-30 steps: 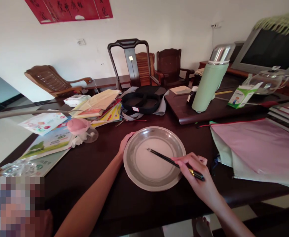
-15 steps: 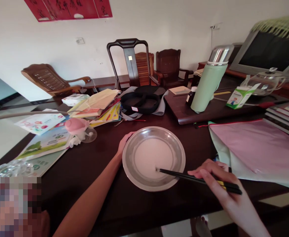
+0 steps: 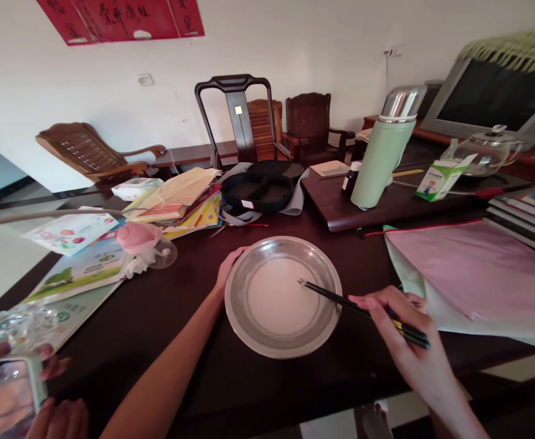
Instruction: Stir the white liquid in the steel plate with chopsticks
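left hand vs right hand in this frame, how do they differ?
The left hand grips the metal plate's far-left rim; the right hand holds black chopsticks and is off the plate. The left hand is mostly hidden behind the rim, only its fingers showing; the right hand is in full view. The left is at the plate's left, the right at its lower right. Both are bare and closed on something.

Soft daylight is filling the room, brightest at the left edge, where the floor is washing out. The dark table (image 3: 167, 317) is soaking up light, while the metal plate (image 3: 244, 329) is glinting along its rim. Wide-angle distortion is bending the edges, and the near left corner is blurring.
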{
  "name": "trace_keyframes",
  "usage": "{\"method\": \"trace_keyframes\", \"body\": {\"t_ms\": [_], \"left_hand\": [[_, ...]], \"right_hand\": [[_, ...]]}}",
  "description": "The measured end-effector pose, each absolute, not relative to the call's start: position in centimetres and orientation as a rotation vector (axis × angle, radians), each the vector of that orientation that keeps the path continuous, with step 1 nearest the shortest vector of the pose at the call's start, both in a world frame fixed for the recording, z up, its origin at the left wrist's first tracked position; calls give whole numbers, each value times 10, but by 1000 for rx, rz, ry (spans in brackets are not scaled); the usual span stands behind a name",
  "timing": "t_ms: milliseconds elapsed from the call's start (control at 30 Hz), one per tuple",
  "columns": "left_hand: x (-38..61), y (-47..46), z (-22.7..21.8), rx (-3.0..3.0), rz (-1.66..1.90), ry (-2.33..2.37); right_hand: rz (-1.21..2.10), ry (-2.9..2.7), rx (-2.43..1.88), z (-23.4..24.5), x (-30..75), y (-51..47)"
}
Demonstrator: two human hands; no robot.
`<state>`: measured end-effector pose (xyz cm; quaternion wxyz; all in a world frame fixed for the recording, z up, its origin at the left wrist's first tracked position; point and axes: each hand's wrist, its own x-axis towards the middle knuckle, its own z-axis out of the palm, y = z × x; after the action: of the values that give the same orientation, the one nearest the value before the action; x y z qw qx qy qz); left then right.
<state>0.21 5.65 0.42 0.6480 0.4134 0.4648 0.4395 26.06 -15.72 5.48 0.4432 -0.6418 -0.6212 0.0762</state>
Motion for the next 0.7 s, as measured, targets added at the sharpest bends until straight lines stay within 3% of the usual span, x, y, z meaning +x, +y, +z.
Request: {"method": "trace_keyframes", "body": {"t_ms": [367,700], "left_hand": [[2,58,4,962,1003,1079],[2,58,3,968,1016,1051]], "right_hand": [[477,-1663,-1506,55,242,-158],[235,-1602,-1555,45,246,-147]]}}
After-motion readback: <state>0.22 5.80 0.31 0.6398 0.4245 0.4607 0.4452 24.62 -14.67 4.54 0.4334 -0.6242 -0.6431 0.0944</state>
